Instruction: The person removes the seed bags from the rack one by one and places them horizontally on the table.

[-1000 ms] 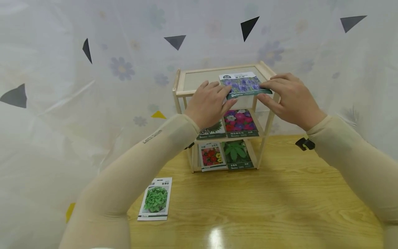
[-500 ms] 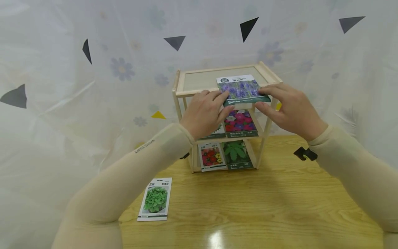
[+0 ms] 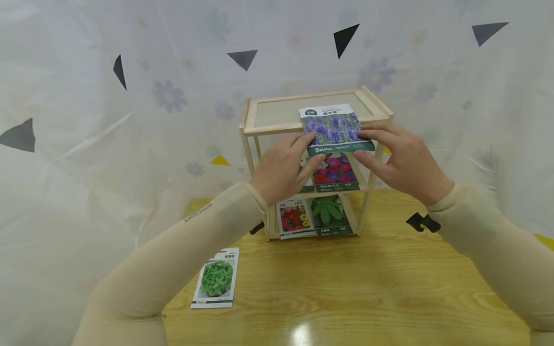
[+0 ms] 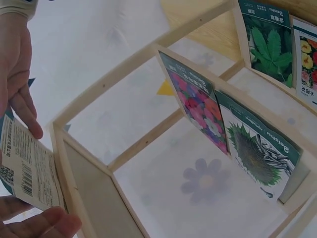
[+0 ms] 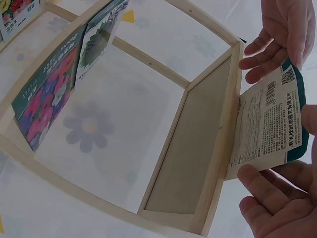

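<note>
Purple-flowered packet (image 3: 335, 130) points lengthwise away, white end over the rack (image 3: 277, 114); left hand (image 3: 280, 167) and right hand (image 3: 404, 161) pinch its sides, fingers slightly bent.

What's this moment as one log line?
left hand: holds purple-flower packet; right hand: holds same packet; position: front edge of top shelf; leafy packet: on table

Purple-flowered seed packet (image 3: 332, 129), white-topped, green-banded, picture up, overhanging front of rack (image 3: 268, 129)

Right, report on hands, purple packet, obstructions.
Left hand and right hand gripping purple packet by its sides. Packet's rear over top shelf, near end jutting past front edge. Nothing seen blocking it.
</note>
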Demonstrator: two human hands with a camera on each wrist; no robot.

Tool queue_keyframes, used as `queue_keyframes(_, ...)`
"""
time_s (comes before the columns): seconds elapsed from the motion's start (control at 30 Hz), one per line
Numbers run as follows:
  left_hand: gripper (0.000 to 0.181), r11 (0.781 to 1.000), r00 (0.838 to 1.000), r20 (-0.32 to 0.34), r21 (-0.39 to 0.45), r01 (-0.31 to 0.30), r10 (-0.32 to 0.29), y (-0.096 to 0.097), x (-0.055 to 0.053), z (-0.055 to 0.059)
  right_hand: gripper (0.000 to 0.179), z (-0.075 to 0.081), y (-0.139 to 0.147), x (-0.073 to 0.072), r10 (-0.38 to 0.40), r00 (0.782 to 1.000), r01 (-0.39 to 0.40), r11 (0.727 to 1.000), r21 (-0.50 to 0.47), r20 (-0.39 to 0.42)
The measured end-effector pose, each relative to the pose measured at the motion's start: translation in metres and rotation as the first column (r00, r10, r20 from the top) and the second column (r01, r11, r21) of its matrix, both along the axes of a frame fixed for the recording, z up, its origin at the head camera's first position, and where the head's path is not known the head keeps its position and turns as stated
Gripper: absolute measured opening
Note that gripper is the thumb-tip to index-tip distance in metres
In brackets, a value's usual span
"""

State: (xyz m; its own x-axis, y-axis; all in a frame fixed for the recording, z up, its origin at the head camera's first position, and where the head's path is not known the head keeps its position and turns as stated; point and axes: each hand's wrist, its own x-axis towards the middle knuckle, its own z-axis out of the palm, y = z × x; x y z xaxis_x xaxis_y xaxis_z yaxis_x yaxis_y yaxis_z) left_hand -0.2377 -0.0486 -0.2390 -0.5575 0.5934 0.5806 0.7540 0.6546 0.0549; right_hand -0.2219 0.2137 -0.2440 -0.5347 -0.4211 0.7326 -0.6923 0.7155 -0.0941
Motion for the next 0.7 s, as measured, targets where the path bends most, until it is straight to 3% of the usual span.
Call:
queue_keyframes(0.2, 0.056, 0.999, 1.0, 0.005, 0.049, 0.016, -0.017, -0.005, 0.003, -0.004, 0.043, -0.005, -0.001, 0.003, 0.005, 1.0, -0.005, 1.0, 0.01, -0.008)
queue_keyframes(0.37, 0.057, 0.995, 0.999, -0.007, 0.087, 0.039, -0.039, -0.01, 0.005, -0.011, 0.043, -0.009, -0.003, 0.004, 0.053, 0.998, -0.052, 0.999, 0.008, -0.036)
queue_keyframes(0.7, 0.057, 0.993, 0.993, -0.094, 0.093, 0.074, -0.066, -0.023, 0.01, -0.026, 0.049, -0.018, -0.007, 0.009, 0.12, 0.991, -0.118, 0.992, 0.033, -0.051)
